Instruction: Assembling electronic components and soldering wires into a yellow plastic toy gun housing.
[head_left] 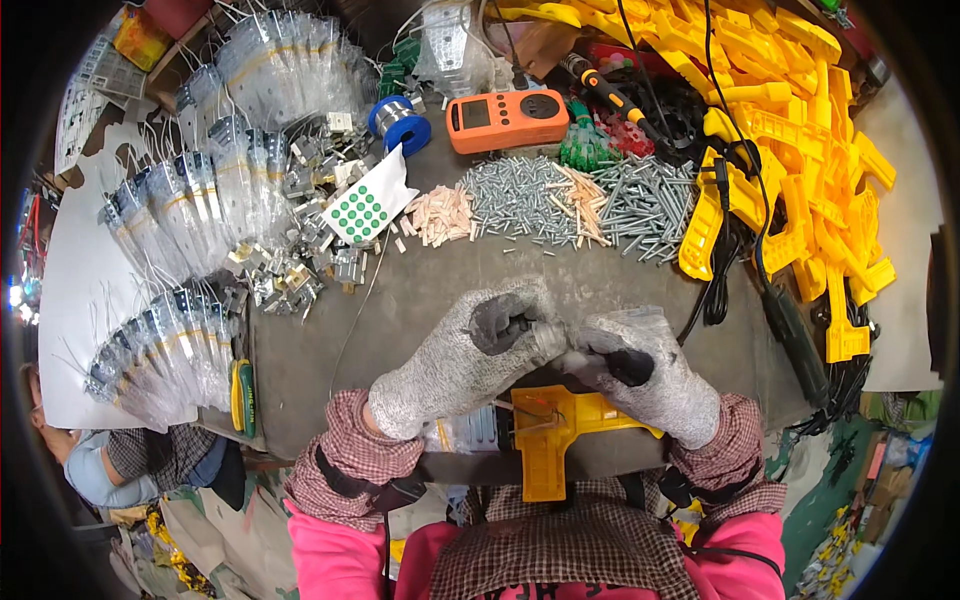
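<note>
Both of my hands wear speckled grey knit gloves with dark patches at the fingers. My left hand [465,350] and my right hand [650,370] meet over the near middle of the table, fingertips pinched close together. Whatever lies between them is too small or too hidden to make out. Just below them, a yellow plastic housing [545,450] with thin wires in it juts over the table's near edge, partly covered by my right hand. Left of it lie bagged clear parts [465,432], partly behind my left wrist.
Beyond my hands are silvery screws [520,200], pale small pieces [440,215], an orange meter [508,120] and a blue solder spool [400,125]. Bundled wired panels [180,210] and green-handled pliers [243,395] occupy the left. Yellow housings [790,150] pile up right, near a black-handled tool [795,345].
</note>
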